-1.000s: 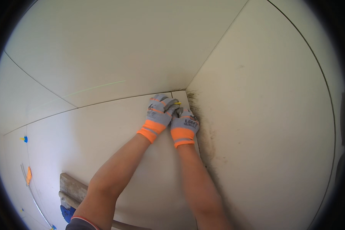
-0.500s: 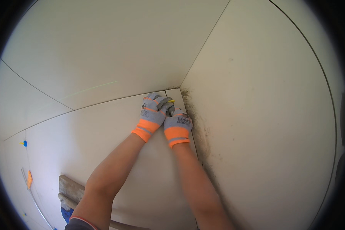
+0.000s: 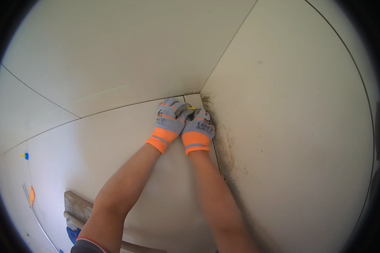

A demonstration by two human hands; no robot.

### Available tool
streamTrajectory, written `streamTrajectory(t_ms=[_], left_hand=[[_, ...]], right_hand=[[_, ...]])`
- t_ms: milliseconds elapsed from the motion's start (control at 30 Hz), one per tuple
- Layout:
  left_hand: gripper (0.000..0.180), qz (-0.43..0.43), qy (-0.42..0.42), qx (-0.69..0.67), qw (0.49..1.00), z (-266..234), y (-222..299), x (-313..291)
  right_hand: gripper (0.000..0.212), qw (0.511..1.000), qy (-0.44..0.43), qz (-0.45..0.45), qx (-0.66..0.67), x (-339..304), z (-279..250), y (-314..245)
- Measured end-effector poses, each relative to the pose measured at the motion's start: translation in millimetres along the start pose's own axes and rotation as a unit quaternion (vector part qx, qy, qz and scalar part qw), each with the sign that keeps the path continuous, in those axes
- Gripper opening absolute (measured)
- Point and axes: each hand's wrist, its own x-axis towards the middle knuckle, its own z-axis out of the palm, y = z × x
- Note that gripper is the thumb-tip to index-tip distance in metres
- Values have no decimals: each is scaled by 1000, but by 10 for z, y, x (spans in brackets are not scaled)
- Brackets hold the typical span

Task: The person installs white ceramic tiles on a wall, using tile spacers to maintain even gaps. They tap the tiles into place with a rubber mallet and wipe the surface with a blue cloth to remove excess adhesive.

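My left hand [image 3: 169, 120], in a grey glove with an orange cuff, lies over a pale tile [image 3: 114, 147] close to the corner. Its thumb and fingers pinch a small yellow plastic piece [image 3: 191, 108]. My right hand [image 3: 198, 130], gloved the same way, is pressed up beside it with curled fingertips reaching the yellow piece's other end. What the right fingers grip is hidden between the gloves. Both hands are over the dark joint [image 3: 184, 99] between the large tile and a narrow tile strip [image 3: 193, 99].
A smudged pale panel [image 3: 283, 126] rises on the right, dirt-streaked along its edge. Beyond the hands is another pale surface [image 3: 126, 50]. At left are a blue-and-yellow clip [image 3: 25, 156], an orange object [image 3: 32, 196], a thin metal rod [image 3: 41, 225] and a wooden board [image 3: 76, 204].
Both hands stay together at the corner. The right hand has risen slightly, its fingers closer to the yellow piece. The whole view has shifted a little.
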Motion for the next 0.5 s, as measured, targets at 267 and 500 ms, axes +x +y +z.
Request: streamTrajectory(t_ms=[267,500], left_hand=[[13,-10,26,-33,999,-27,58,11],[12,-7,43,-24,999,-14,80,19]], right_hand=[[31,997,65,-22,24,-57,86,12],[28,998,10,-20,-56,15,71,22]])
